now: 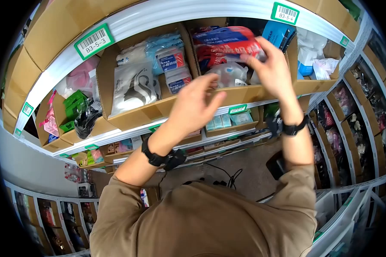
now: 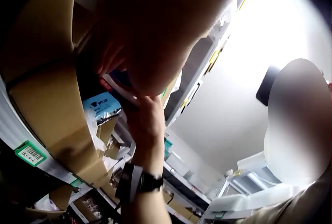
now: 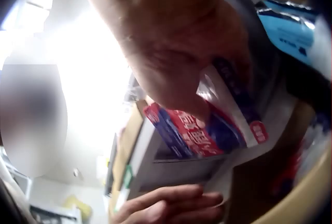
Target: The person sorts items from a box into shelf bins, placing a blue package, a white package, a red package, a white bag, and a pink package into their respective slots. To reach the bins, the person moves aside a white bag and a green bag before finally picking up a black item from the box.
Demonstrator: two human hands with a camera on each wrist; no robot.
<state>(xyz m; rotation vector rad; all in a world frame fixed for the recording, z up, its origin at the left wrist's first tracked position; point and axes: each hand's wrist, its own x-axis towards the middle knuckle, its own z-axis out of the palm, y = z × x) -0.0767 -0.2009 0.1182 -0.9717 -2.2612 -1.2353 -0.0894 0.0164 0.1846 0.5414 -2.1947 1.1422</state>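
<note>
My right hand (image 1: pixel 273 70) pinches a red and blue dental floss packet (image 1: pixel 229 38) at its right end, thumb below and fingers behind, above an open cardboard bin. In the right wrist view the packet (image 3: pixel 189 133) hangs tilted from the thumb and fingers. My left hand (image 1: pixel 193 105) is in front of the bin's front wall, fingers loosely bent, thumb apart, nothing in its grasp. Beneath the held packet, more red packets (image 1: pixel 212 60) and a clear plastic bag (image 1: pixel 229 75) lie in the bin. In the left wrist view the forearm covers much of the packet.
Left of that bin, another holds a white bag with a black print (image 1: pixel 135 88) and small blue and red boxes (image 1: pixel 171 64). To the right are a blue packet (image 1: pixel 278 34) and white packages (image 1: pixel 311 53). Shelf rails carry labels (image 1: pixel 94 40). Lower shelves hold more bins.
</note>
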